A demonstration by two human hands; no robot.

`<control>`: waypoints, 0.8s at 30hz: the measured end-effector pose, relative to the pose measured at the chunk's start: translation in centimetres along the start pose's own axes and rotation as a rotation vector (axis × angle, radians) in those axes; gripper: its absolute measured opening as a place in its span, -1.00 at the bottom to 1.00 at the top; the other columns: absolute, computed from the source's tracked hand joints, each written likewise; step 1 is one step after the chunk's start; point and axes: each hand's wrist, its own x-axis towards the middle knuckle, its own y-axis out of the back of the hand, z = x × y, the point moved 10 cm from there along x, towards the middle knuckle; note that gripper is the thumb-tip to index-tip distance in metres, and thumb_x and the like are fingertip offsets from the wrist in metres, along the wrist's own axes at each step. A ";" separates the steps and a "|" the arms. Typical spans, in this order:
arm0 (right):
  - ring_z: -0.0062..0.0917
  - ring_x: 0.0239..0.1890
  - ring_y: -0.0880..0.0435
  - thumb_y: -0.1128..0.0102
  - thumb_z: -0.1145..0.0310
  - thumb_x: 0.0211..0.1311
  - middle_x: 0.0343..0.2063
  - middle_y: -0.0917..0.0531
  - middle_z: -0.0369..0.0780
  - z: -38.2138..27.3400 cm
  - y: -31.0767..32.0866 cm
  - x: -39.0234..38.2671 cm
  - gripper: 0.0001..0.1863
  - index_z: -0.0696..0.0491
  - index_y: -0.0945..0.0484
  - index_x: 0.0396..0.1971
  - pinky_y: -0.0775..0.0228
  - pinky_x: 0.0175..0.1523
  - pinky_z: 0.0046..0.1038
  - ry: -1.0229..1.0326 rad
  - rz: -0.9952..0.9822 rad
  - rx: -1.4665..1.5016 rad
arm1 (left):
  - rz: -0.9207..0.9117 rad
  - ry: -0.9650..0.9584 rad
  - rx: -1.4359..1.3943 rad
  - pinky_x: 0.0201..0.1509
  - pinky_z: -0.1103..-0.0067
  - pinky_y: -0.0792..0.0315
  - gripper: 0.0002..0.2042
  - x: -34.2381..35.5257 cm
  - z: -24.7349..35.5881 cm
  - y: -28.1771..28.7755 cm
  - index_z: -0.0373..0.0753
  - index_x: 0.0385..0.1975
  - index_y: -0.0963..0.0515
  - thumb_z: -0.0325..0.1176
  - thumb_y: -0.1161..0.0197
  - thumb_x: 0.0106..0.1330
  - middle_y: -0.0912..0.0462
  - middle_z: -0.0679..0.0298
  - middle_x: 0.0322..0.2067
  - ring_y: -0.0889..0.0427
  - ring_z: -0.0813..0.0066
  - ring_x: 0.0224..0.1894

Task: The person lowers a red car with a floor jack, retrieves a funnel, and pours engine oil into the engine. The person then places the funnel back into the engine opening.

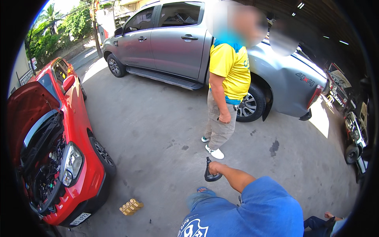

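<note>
Steadily, my right hand (214, 168) grips black loop (213, 179), best kept off white shoe (215, 153) at twelve o'clock; left hand unseen, can't tell

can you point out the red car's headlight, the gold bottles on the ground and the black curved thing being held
Headlight (72, 164): head view, on its lens.
Gold bottles (132, 206): head view, mid-cluster.
Black curved thing (213, 179): head view, on its lower band.
</note>
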 end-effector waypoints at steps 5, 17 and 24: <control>-0.46 -0.57 -0.69 -0.18 0.45 0.05 -0.60 -0.72 -0.24 -22.6 1.3 -3.6 -0.87 0.08 -0.71 -0.50 -0.52 -0.43 -0.38 0.442 -0.079 0.144 | -0.105 -0.026 0.109 -0.13 0.44 -0.61 -0.42 5.6 0.9 8.6 -0.32 0.36 -0.22 -0.29 -0.18 0.38 -0.64 0.06 0.06 -0.69 0.29 -0.06; -0.55 -0.36 -0.70 -0.28 0.47 0.25 -0.41 -0.72 -0.21 -81.1 -6.2 -27.0 -0.89 0.18 -0.65 -0.27 -0.56 -0.21 -0.45 1.285 -0.500 0.008 | 0.516 -0.207 -0.359 -0.37 0.60 -0.47 -0.81 -5.8 8.8 28.9 -0.38 -0.11 -0.61 -0.43 -0.20 0.39 -0.73 0.18 -0.28 -0.70 0.49 -0.45; -0.57 -0.38 -0.65 -0.28 0.46 0.30 -0.46 -0.68 -0.23 -102.1 -14.5 -38.5 -0.88 0.19 -0.62 -0.24 -0.49 -0.23 -0.45 1.519 -0.519 0.000 | 0.569 -0.443 -0.545 -0.30 0.62 -0.45 -0.76 -3.1 19.4 46.6 -0.39 -0.03 -0.63 -0.41 -0.21 0.42 -0.72 0.21 -0.28 -0.61 0.58 -0.41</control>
